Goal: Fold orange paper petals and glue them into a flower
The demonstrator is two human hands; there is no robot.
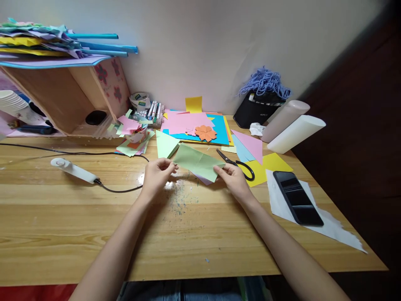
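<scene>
1. Nearest is the wooden tabletop (pixel 175 242); blue-green specks (pixel 180 198) dot it toward 7 o'clock from the light green paper sheet (pixel 197 159), the clock's centre, with 12 toward the wall.
2. Toward 4 o'clock, well apart from the hands, a black smartphone (pixel 297 198) lies on torn white paper (pixel 335 225).
3. The right hand (pixel 233 179) sits at 4 o'clock, thumb laid over the sheet's right end, the grip narrow.
4. The left hand (pixel 158 173) sits between 8 and 9 o'clock, thumb and fingers pinched together at the sheet's left corner.
5. The sheet spans the gap between the hands, just ahead of them at 12 o'clock. Its long axis points from 10 to 4 o'clock, so the right end is the nearer one. The right hand covers more of it than the left does. A faint crease crosses its middle.
6. Purple paper (pixel 203 179) peeks from beneath its near edge.
7. Black-handled scissors (pixel 234 161) lie at 3 o'clock, just beside the right hand.
8. Farther off, a folded pale green paper (pixel 167 144) rests at 10 o'clock, an orange paper flower (pixel 206 133) at 12.
9. Farthest, blue yarn (pixel 265 81) tops a black pouch (pixel 253 110) toward 1 o'clock.
</scene>
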